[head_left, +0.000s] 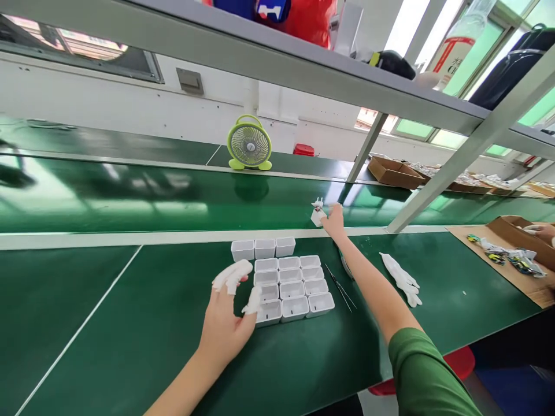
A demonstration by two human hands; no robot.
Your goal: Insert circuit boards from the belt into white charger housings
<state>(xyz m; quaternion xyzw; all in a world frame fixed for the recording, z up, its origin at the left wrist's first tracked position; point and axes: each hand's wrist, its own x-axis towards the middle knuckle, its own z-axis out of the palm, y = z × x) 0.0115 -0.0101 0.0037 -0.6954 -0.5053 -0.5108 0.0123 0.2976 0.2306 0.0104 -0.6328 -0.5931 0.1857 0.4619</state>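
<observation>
My left hand (228,318), with white finger covers on its fingertips, is open at the left side of a block of small white plastic boxes (295,308). Thumb and fingers are apart, close to the nearest boxes. Stretched far forward over the green belt, my right hand (335,222) has its fingers at a white box (318,218) with small pale parts sticking up from it. Its grip is partly hidden but looks closed on the box's right side. Tweezers (341,288) lie right of the block. A second row of white boxes (265,249) stands behind it.
A white glove (401,279) lies on the green table to the right. Beyond the belt stands a green fan (250,144). A grey post (427,176) and an overhead shelf (277,49) frame the reach. At far right, another person's hand (544,232) is by a cardboard box (520,234).
</observation>
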